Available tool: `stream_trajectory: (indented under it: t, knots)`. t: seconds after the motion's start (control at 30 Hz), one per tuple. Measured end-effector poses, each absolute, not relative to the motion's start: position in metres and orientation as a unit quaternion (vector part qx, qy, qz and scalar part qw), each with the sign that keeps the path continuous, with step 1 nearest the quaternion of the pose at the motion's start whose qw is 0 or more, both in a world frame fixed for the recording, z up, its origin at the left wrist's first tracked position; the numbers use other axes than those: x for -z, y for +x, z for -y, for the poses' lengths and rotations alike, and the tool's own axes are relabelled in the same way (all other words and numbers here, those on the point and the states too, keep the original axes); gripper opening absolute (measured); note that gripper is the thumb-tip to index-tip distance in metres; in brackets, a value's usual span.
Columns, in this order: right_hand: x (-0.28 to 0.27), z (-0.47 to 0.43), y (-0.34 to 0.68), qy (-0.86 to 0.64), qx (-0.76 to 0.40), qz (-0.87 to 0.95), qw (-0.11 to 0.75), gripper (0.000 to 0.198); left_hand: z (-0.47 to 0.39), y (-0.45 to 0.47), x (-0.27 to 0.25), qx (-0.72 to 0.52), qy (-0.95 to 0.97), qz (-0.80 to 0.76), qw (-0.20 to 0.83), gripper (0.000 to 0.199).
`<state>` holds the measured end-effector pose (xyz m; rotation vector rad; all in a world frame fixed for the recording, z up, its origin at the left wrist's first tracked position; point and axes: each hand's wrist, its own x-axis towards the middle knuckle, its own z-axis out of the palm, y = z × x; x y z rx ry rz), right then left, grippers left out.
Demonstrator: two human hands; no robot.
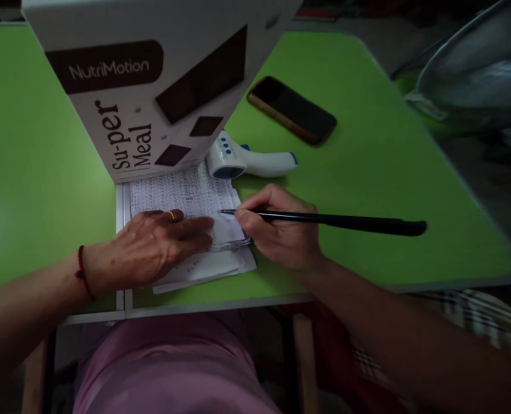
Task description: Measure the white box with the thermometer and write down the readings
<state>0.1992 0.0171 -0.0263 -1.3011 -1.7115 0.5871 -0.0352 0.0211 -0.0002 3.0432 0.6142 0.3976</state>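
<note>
A stack of paper sheets (169,192) covered in small handwriting lies near the table's front edge, with looser sheets under it. Flat across its lower left part rests my left hand (160,244), fingers stretched out to the right. My right hand (281,227) pinches a long black pen (345,221) close to its tip. The pen lies almost level, its point over the right side of the top sheet; whether the point touches the paper I cannot tell. Behind the sheets stands a white NutriMotion box (130,109), which hides their far end.
A white and blue infrared thermometer (259,161) lies right of the box, partly against the papers. Farther back is a dark phone (292,109) in a brown case. The green table (380,172) has a seam running under my left hand. A pale, blurred bulky object (475,75) stands beyond the right edge.
</note>
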Motion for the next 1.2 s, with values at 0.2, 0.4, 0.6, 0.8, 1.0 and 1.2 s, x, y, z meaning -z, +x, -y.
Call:
stream_trajectory:
  t: [0.2,0.4,0.6,0.8,1.0,1.2]
  knots:
    - [0.027,-0.017,0.201,-0.520,-0.224,0.701,0.434,0.011,-0.021,-0.035,0.000,-0.132,0.972,-0.194,0.007,0.035]
    - [0.029,-0.017,0.200,-0.533,-0.218,0.683,0.449,0.012,-0.021,-0.035,0.000,-0.131,0.972,-0.194,0.007,0.034]
    - [0.018,-0.018,0.200,-0.573,-0.169,0.631,0.495,0.008,-0.022,-0.035,0.001,-0.113,0.975,-0.193,0.006,0.034]
    - [-0.020,-0.036,0.212,-0.536,-0.073,0.768,0.342,0.006,-0.025,-0.037,-0.002,-0.169,0.975,-0.145,0.026,0.031]
    - [-0.011,-0.053,0.196,-0.530,-0.033,0.817,0.224,0.012,-0.025,-0.062,-0.032,-0.375,0.890,-0.231,-0.115,0.021]
    - [0.014,-0.048,0.172,-0.474,-0.075,0.839,0.257,0.013,-0.049,-0.078,-0.028,-0.282,0.771,-0.481,-0.308,0.039]
